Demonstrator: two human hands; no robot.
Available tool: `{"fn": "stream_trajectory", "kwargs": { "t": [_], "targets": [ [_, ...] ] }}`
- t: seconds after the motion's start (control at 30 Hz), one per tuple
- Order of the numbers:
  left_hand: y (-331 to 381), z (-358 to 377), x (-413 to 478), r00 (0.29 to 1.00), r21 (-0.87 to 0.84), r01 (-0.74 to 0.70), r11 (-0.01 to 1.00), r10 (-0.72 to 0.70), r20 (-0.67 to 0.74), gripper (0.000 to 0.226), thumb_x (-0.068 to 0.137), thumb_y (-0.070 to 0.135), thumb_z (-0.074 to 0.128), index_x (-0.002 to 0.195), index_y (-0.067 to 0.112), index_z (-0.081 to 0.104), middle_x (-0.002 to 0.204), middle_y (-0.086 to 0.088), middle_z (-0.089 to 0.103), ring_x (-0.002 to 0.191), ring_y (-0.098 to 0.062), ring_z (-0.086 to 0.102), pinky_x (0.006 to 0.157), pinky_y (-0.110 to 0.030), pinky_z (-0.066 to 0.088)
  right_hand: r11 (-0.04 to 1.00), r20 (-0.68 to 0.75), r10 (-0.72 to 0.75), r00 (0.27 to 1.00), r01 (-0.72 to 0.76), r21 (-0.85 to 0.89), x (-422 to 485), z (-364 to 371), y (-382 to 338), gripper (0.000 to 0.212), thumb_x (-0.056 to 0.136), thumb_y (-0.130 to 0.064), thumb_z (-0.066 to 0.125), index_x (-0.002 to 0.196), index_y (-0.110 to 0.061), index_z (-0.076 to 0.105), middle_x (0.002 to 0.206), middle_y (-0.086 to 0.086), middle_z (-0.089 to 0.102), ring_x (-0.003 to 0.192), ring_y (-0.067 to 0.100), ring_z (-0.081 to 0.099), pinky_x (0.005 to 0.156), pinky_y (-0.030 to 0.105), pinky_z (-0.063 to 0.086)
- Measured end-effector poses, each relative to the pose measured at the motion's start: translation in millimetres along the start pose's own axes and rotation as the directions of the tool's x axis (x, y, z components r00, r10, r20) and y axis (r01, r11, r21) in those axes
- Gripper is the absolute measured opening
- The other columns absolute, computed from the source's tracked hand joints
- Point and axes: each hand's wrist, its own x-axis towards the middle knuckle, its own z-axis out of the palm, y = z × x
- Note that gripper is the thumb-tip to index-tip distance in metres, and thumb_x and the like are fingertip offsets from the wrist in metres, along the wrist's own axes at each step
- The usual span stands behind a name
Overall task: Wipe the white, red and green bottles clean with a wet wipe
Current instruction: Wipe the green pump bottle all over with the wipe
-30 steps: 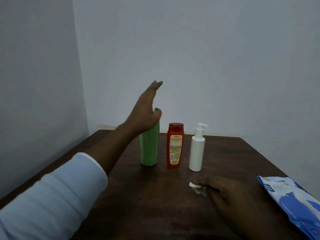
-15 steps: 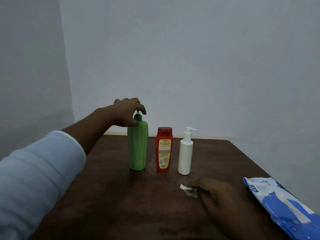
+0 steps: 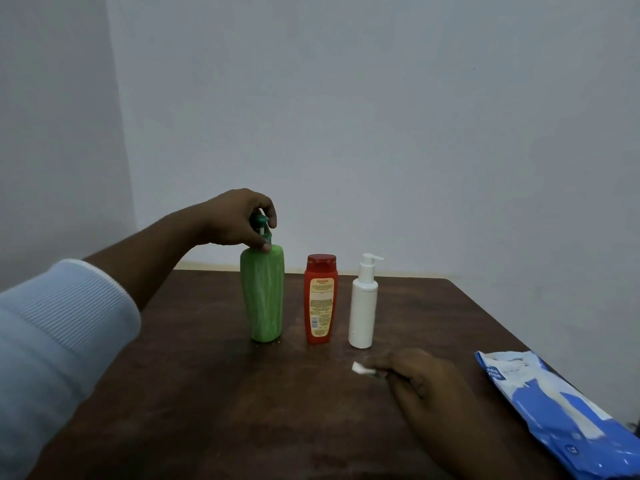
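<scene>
Dark wood table (image 3: 242,410) under both hands. Pale ribbed sleeve (image 3: 59,334) is pushed up the left forearm.

Blue-and-white wipes pack (image 3: 554,410) lies flat on the table, just right of the right hand (image 3: 426,382), not touching it.

Green bottle (image 3: 265,299) is upright directly under the left hand (image 3: 239,220). The left hand's fingers are curled round the pump head, gripping it, and the thumb tip rests on the bottle's shoulder.

Red bottle (image 3: 320,299) is upright just right of the green one, between the two hands, untouched. White bottle (image 3: 363,313) is upright next in the row, just beyond the right hand's fingertips, with a small gap.

The right hand rests on the table, fingers curled over the wet wipe (image 3: 360,368) and holding it down. Only a small white corner pokes out past the fingertips.
</scene>
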Motion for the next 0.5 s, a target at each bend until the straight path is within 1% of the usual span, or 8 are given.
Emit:
{"fn": "stream_trajectory", "kwargs": {
  "t": [0.07, 0.13, 0.17, 0.27, 0.3, 0.37, 0.43, 0.5],
  "targets": [
    [3.3, 0.2, -13.9, 0.997, -0.100, 0.008, 0.995, -0.015, -0.073, 0.031, 0.073, 0.014, 0.092, 0.094, 0.023, 0.072, 0.098, -0.003, 0.074, 0.095, -0.024, 0.072, 0.084, -0.043, 0.062, 0.999, -0.022, 0.014, 1.000, -0.015, -0.034, -0.7, -2.2, 0.1, 0.044, 0.090, -0.013, 0.057, 0.109, -0.052, 0.057, 0.109, -0.018, 0.058, 0.101, 0.000, 0.056, 0.083, 0.006, 0.037],
    [5.5, 3.9, -35.9, 0.991, -0.268, 0.011, 0.963, -0.047, -0.128, 0.030, 0.072, 0.011, 0.093, 0.093, 0.020, 0.073, 0.095, -0.006, 0.076, 0.094, -0.029, 0.073, 0.086, -0.046, 0.063, 1.000, -0.118, 0.011, 0.993, -0.012, -0.009, -4.1, -6.5, -2.0, 0.051, 0.087, -0.007, 0.063, 0.102, -0.055, 0.055, 0.099, -0.022, 0.056, 0.090, -0.003, 0.058, 0.073, 0.006, 0.040],
    [6.0, 9.1, -49.7, 0.985, -0.334, 0.006, 0.943, -0.062, -0.158, 0.030, 0.071, 0.011, 0.094, 0.092, 0.018, 0.074, 0.093, -0.007, 0.077, 0.091, -0.028, 0.074, 0.084, -0.045, 0.063, 1.000, -0.164, 0.005, 0.987, -0.002, 0.017, -6.7, -8.2, -2.6, 0.051, 0.086, -0.006, 0.064, 0.104, -0.053, 0.057, 0.098, -0.023, 0.057, 0.089, -0.004, 0.058, 0.071, 0.006, 0.042],
    [5.3, 44.1, -96.4, 0.934, -0.475, -0.017, 0.880, -0.156, -0.321, 0.029, 0.070, 0.009, 0.094, 0.088, 0.014, 0.071, 0.086, -0.007, 0.077, 0.077, -0.014, 0.072, 0.073, -0.030, 0.060, 0.997, -0.239, 0.004, 0.971, 0.014, 0.075, -10.9, -10.3, -2.5, 0.041, 0.090, -0.010, 0.060, 0.115, -0.043, 0.063, 0.109, -0.021, 0.063, 0.101, -0.008, 0.057, 0.085, 0.008, 0.043],
    [6.2, 60.4, -113.4, 0.908, -0.560, -0.026, 0.828, -0.215, -0.360, 0.028, 0.071, 0.007, 0.092, 0.086, 0.012, 0.069, 0.084, -0.007, 0.077, 0.075, -0.013, 0.071, 0.071, -0.028, 0.060, 0.995, -0.266, 0.008, 0.964, 0.018, 0.097, -11.2, -10.8, -3.1, 0.040, 0.091, -0.012, 0.059, 0.117, -0.042, 0.063, 0.112, -0.020, 0.064, 0.103, -0.007, 0.057, 0.087, 0.010, 0.044],
    [11.1, 94.2, -146.6, 0.861, -0.713, -0.030, 0.700, -0.344, -0.375, 0.028, 0.072, 0.001, 0.089, 0.084, 0.009, 0.066, 0.083, -0.009, 0.076, 0.075, -0.014, 0.073, 0.067, -0.028, 0.062, 0.991, -0.321, 0.022, 0.947, 0.022, 0.131, -11.6, -10.1, -7.1, 0.039, 0.091, -0.013, 0.058, 0.118, -0.040, 0.063, 0.114, -0.021, 0.064, 0.106, -0.006, 0.058, 0.088, 0.014, 0.047],
    [15.9, 127.7, -175.0, 0.824, -0.820, -0.006, 0.572, -0.462, -0.328, 0.028, 0.072, -0.003, 0.088, 0.083, 0.009, 0.064, 0.083, -0.007, 0.076, 0.075, -0.013, 0.073, 0.065, -0.025, 0.060, 0.985, -0.344, 0.045, 0.938, 0.016, 0.175, -11.6, -7.7, -12.8, 0.038, 0.091, -0.012, 0.058, 0.118, -0.037, 0.064, 0.114, -0.021, 0.064, 0.106, -0.006, 0.057, 0.089, 0.015, 0.047],
    [20.2, 156.3, -196.8, 0.803, -0.874, 0.024, 0.486, -0.530, -0.272, 0.029, 0.070, -0.001, 0.089, 0.082, 0.013, 0.068, 0.082, -0.006, 0.076, 0.074, -0.014, 0.071, 0.065, -0.027, 0.059, 0.981, -0.333, 0.048, 0.942, 0.018, 0.193, -11.2, -4.4, -19.1, 0.035, 0.091, -0.010, 0.058, 0.117, -0.033, 0.065, 0.113, -0.019, 0.065, 0.105, -0.006, 0.057, 0.090, 0.012, 0.044]
  ]
}}
